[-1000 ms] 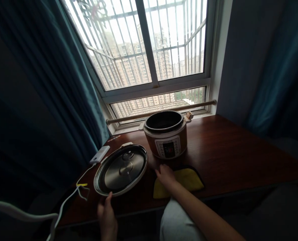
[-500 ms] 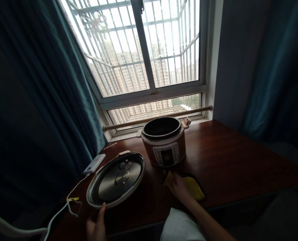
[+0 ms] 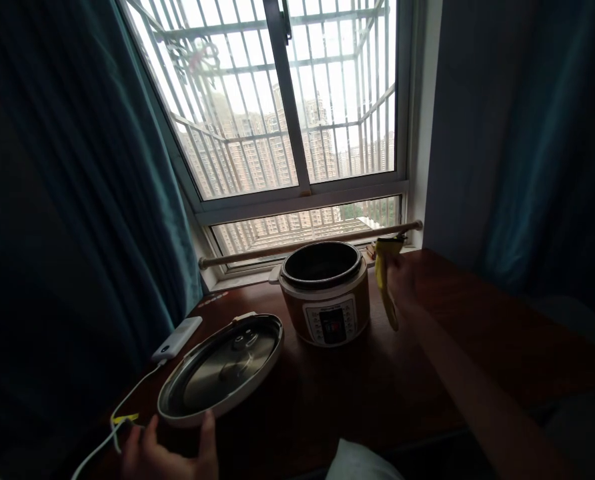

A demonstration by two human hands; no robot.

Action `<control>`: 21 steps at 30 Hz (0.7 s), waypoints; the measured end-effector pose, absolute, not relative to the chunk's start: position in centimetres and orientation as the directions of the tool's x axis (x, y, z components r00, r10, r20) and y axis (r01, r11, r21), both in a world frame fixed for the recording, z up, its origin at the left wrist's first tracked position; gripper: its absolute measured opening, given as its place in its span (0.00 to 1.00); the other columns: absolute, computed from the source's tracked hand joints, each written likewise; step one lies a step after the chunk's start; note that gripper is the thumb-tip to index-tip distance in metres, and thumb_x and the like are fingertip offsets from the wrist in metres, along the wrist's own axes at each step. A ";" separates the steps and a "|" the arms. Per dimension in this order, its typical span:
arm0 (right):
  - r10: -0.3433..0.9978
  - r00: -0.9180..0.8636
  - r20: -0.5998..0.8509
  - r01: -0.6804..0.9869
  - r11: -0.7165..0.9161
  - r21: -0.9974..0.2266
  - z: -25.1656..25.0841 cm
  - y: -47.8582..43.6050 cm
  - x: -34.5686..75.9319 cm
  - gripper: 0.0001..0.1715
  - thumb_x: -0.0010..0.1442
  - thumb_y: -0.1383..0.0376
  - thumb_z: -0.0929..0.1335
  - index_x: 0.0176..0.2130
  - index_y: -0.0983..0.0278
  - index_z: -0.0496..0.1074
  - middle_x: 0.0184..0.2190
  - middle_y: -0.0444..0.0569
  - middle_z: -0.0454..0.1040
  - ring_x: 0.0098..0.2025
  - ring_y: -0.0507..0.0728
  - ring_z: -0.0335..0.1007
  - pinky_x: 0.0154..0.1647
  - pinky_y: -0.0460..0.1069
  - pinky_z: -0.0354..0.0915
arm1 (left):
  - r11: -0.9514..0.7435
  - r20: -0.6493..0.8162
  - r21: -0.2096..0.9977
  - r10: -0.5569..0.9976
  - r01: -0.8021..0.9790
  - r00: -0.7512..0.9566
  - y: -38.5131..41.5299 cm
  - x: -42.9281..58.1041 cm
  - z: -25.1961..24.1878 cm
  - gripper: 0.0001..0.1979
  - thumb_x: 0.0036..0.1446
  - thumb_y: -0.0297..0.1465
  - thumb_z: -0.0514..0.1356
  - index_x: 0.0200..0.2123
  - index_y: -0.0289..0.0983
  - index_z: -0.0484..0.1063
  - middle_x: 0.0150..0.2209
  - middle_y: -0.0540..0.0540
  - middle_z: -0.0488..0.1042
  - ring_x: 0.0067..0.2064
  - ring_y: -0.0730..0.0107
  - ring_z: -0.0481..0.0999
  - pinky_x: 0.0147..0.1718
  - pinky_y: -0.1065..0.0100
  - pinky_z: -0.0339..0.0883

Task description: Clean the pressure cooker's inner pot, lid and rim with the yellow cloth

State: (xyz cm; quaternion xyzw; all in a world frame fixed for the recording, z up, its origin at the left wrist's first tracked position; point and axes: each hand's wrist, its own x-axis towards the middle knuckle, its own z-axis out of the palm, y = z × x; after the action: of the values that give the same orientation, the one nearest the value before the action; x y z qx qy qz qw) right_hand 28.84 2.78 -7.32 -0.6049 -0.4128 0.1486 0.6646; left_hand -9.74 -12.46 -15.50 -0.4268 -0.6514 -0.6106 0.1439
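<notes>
Yellow cloth (image 3: 386, 283): bunched in my right hand (image 3: 402, 280), lifted off the bench (image 3: 457, 333) beside the cooker (image 3: 326, 291).
Left hand (image 3: 170, 453): thumb on the near rim of the lid (image 3: 221, 368), fingers loosely curled.
Lid: off, upside down on the bench.
Cooker: open.
Progress: I judge no wiping has begun; cooker and lid both remain.

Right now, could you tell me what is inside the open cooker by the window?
The cooker shows only a dark inner pot; nothing in it can be made out. Its bottom is too dark to see.
</notes>
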 end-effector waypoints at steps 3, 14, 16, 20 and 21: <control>0.727 0.538 0.427 0.513 0.120 -0.850 -5.3 6.4 27.6 0.16 0.54 0.58 0.62 0.34 0.68 0.71 0.34 0.57 0.73 0.39 0.60 0.68 0.41 0.52 0.60 | -0.349 0.716 0.669 0.539 0.656 -0.444 -10.7 -6.0 -12.0 0.31 0.43 0.43 0.61 0.51 0.36 0.63 0.59 0.41 0.58 0.62 0.53 0.50 0.61 0.56 0.39; 0.681 0.625 0.381 0.552 -0.040 -0.833 -7.6 10.1 23.3 0.28 0.48 0.68 0.60 0.48 0.78 0.66 0.50 0.65 0.65 0.51 0.67 0.58 0.52 0.57 0.53 | -0.198 0.181 0.973 0.973 -0.117 -0.141 3.8 2.8 -8.6 0.17 0.54 0.37 0.56 0.44 0.32 0.68 0.46 0.39 0.72 0.50 0.59 0.69 0.54 0.57 0.55; 0.673 0.631 0.385 0.550 -0.038 -0.834 -7.7 10.5 23.7 0.27 0.48 0.68 0.60 0.47 0.75 0.67 0.50 0.62 0.66 0.50 0.67 0.59 0.51 0.56 0.54 | -0.213 0.195 0.968 0.972 -0.135 -0.133 4.2 3.2 -9.2 0.18 0.56 0.37 0.54 0.47 0.33 0.66 0.48 0.40 0.71 0.51 0.61 0.69 0.54 0.58 0.56; 0.671 0.629 0.393 0.556 -0.035 -0.831 -7.8 11.7 24.1 0.24 0.47 0.67 0.61 0.43 0.73 0.70 0.47 0.59 0.69 0.48 0.65 0.60 0.50 0.53 0.56 | -0.251 0.237 0.957 0.966 -0.149 -0.106 5.1 3.2 -9.8 0.21 0.56 0.38 0.54 0.50 0.33 0.65 0.51 0.40 0.70 0.53 0.62 0.67 0.55 0.60 0.55; 0.670 0.630 0.393 0.557 -0.037 -0.830 -7.9 12.1 24.2 0.24 0.47 0.67 0.61 0.43 0.73 0.70 0.47 0.59 0.69 0.48 0.65 0.61 0.49 0.52 0.56 | -0.255 0.243 0.955 0.965 -0.149 -0.095 5.5 3.1 -9.8 0.21 0.56 0.39 0.54 0.50 0.33 0.65 0.52 0.40 0.69 0.53 0.61 0.67 0.55 0.60 0.55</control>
State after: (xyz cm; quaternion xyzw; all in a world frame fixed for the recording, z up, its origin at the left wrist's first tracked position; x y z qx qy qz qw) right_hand 24.16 12.13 -7.86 -0.7183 -0.4271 0.0517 0.5468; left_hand 3.13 5.50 -9.82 -0.4979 -0.4100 -0.6160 -0.4522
